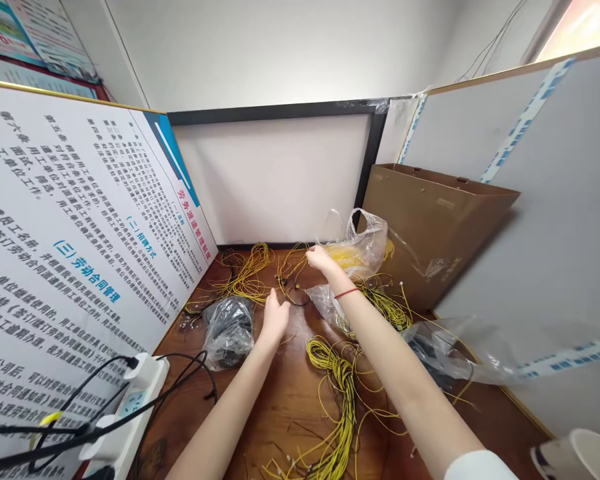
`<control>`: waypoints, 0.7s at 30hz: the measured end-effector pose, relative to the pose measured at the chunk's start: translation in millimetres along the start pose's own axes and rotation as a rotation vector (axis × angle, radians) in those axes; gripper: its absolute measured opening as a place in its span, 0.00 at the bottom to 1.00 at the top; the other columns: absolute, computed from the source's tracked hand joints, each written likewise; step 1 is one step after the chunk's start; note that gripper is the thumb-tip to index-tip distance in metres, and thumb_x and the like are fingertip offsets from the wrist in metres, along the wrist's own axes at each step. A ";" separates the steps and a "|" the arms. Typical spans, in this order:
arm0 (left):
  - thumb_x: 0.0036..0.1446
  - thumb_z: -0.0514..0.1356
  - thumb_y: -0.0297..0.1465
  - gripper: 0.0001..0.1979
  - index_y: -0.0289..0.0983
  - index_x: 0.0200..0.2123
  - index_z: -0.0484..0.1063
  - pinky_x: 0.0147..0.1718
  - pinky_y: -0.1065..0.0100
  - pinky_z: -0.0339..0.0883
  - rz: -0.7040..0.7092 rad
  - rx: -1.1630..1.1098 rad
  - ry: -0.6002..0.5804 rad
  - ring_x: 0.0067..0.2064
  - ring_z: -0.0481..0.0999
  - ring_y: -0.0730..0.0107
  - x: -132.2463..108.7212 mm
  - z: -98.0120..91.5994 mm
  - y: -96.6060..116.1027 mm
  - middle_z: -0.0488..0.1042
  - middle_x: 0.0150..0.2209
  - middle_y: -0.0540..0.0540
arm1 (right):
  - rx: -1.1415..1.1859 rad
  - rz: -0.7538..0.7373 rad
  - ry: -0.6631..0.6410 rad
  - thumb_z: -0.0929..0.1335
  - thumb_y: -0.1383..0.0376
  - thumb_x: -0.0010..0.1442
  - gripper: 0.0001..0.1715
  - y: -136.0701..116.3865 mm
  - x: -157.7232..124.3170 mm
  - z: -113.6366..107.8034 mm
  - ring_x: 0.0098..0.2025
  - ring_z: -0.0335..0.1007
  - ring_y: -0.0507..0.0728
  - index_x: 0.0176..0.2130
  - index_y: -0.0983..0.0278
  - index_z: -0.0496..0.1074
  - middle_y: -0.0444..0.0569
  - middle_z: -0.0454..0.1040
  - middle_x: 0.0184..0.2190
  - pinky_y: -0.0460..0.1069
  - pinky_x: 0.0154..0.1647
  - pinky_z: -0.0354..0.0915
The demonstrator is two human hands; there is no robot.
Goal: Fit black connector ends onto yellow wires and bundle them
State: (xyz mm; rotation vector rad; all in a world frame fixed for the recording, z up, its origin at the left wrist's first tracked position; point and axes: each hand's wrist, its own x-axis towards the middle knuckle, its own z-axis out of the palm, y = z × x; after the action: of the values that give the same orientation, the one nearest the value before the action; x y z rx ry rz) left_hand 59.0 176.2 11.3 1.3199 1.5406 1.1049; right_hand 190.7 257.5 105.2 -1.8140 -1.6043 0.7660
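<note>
My right hand (321, 259) reaches to the back of the brown table, its fingers closed on a thin yellow wire (293, 261) that is part of a loose tangle. My left hand (276, 316) is nearer to me, at the front edge of the same tangle. Its fingers are drawn together; what sits between them is too small to tell. A bundle of yellow wires (253, 272) lies behind and left of it. Between my forearms is a long bundle of yellow and black wires (344, 393). More yellow wires (387, 303) lie beyond my right forearm.
A clear plastic bag with dark contents (229, 333) stands left of my left hand. Another clear bag (365, 243) holds yellow items before a brown paper bag (430, 227). A white power strip (137, 400) with black cables is at left, a paper cup (580, 453) at right.
</note>
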 end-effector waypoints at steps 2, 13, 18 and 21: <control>0.59 0.58 0.23 0.22 0.33 0.58 0.66 0.60 0.53 0.60 0.002 -0.005 -0.029 0.62 0.66 0.51 -19.4 -8.0 5.8 0.66 0.61 0.34 | 0.047 -0.067 -0.035 0.67 0.59 0.66 0.20 -6.6 -21.3 -12.7 0.49 0.72 0.58 0.54 0.66 0.68 0.53 0.71 0.52 0.58 0.48 0.71; 0.55 0.61 0.40 0.13 0.38 0.38 0.71 0.37 0.64 0.66 0.323 0.331 -0.594 0.36 0.75 0.60 -146.1 -55.8 15.9 0.77 0.35 0.46 | 0.047 -0.473 -0.195 0.64 0.61 0.65 0.15 -7.9 -190.7 -88.5 0.50 0.71 0.58 0.49 0.62 0.72 0.51 0.75 0.50 0.54 0.50 0.68; 0.44 0.69 0.45 0.20 0.38 0.32 0.70 0.37 0.61 0.65 0.426 0.718 -0.652 0.39 0.76 0.50 -158.7 -41.4 0.5 0.77 0.36 0.40 | -0.188 -0.420 -0.221 0.63 0.61 0.65 0.14 42.0 -239.4 -54.2 0.46 0.73 0.60 0.44 0.63 0.74 0.54 0.77 0.45 0.56 0.49 0.66; 0.55 0.61 0.35 0.07 0.37 0.32 0.70 0.38 0.60 0.65 0.396 0.711 -0.611 0.39 0.76 0.52 -149.6 -42.6 -8.7 0.77 0.35 0.40 | -0.182 -0.422 -0.259 0.63 0.62 0.65 0.13 74.0 -255.4 -31.7 0.43 0.74 0.59 0.42 0.64 0.74 0.53 0.78 0.41 0.54 0.47 0.67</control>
State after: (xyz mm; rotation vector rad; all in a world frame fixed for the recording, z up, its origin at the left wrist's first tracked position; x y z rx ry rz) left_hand 35.1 22.6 20.7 2.2574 1.2515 0.2644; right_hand 235.6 -5.2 79.5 -1.4550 -2.1950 0.6942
